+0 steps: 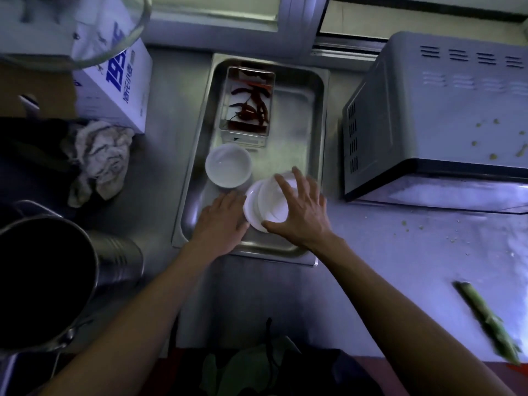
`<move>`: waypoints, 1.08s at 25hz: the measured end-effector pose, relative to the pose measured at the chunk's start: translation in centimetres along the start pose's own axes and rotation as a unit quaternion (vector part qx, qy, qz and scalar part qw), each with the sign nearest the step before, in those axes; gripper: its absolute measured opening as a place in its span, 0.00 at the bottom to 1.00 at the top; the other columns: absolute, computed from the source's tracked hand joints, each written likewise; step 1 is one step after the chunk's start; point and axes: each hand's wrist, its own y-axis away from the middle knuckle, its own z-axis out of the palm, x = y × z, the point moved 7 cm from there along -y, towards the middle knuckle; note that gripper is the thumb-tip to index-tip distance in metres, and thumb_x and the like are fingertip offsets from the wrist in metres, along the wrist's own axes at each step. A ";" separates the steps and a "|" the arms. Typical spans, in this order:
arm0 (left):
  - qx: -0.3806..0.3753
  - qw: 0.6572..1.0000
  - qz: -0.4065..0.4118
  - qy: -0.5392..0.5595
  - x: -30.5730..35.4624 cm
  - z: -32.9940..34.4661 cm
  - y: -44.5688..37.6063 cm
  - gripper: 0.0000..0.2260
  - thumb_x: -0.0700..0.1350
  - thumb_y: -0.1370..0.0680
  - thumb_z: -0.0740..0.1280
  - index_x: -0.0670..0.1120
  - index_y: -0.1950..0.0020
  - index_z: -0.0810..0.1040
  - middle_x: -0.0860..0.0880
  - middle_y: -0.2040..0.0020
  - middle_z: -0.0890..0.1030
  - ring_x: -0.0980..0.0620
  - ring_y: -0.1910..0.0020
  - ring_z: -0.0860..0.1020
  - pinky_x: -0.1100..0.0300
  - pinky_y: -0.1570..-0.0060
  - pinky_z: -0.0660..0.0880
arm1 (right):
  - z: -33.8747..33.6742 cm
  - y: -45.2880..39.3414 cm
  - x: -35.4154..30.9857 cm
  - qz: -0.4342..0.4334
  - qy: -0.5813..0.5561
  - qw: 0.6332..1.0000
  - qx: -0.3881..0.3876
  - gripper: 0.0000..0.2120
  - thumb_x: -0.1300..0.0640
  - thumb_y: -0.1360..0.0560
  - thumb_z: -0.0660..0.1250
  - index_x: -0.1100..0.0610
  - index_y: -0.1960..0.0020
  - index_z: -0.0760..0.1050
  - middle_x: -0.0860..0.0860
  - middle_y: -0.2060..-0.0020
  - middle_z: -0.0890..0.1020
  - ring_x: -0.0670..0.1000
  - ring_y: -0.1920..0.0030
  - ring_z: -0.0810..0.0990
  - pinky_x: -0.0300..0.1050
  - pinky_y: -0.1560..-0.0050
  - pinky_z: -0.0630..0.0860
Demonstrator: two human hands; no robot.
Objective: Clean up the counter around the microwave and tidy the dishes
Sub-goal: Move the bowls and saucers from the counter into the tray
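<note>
Hands meet over the near end of a steel tray [315, 115] on the counter [400, 252]. The right hand [300, 208] lies spread over a small stack of white bowls [257, 208], its fingers curled round the rim of the top bowl, grasping it; the stack tilts, its mouths facing toward about 10 o'clock. The left hand [221, 221] rests flat, palm down, at the stack's 9 o'clock side, its fingertips touching the lowest bowl's rim; whether it grips anything I cannot tell.

Just beyond the stack, at 11 o'clock from it, a single white bowl [228, 164] sits upright in the tray, mouth up. Farther along at 12 o'clock stands a small clear box [249, 102] holding dried red chillies, its long axis running 12 to 6, the same way as the tray's.

At 3 o'clock from the tray sits the microwave [434, 110], with crumbs scattered on its top and on the counter before it. A green stalk [488, 321] lies near 4 o'clock, pointing from 11 to 5. At 9 o'clock lie a crumpled rag [97, 158] and a white carton [114, 84]; a dark metal pot [43, 284] stands at 8 o'clock.
</note>
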 end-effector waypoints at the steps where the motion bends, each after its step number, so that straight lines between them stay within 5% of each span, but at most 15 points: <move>1: -0.006 1.000 -0.011 -0.004 -0.7 0.1 0.4 0.28 0.55 0.21 0.63 0.51 0.23 0.60 0.49 0.25 0.66 0.46 0.27 0.64 0.43 0.36 0.70 | 0.7 -0.7 -0.5 -0.001 0.003 1.000 -0.010 0.53 0.28 0.38 0.69 0.41 0.21 0.48 0.51 0.20 0.44 0.63 0.22 0.48 0.69 0.28 0.58; 14: 0.007 0.996 -0.083 0.029 -3.8 -0.2 2.8 0.22 0.49 0.20 0.62 0.48 0.26 0.67 0.49 0.29 0.71 0.46 0.30 0.67 0.46 0.36 0.70 | 7.3 -4.6 -1.2 0.032 0.069 0.992 -0.102 0.51 0.31 0.35 0.71 0.42 0.22 0.47 0.51 0.20 0.43 0.64 0.22 0.44 0.70 0.27 0.55; 27: -0.022 0.999 -0.031 0.000 -2.1 -0.3 2.5 0.18 0.51 0.20 0.61 0.47 0.32 0.70 0.48 0.34 0.74 0.45 0.34 0.70 0.46 0.42 0.72 | 8.0 -3.5 -1.3 0.077 0.035 0.991 -0.108 0.51 0.35 0.32 0.73 0.43 0.21 0.46 0.52 0.20 0.39 0.63 0.21 0.37 0.70 0.26 0.45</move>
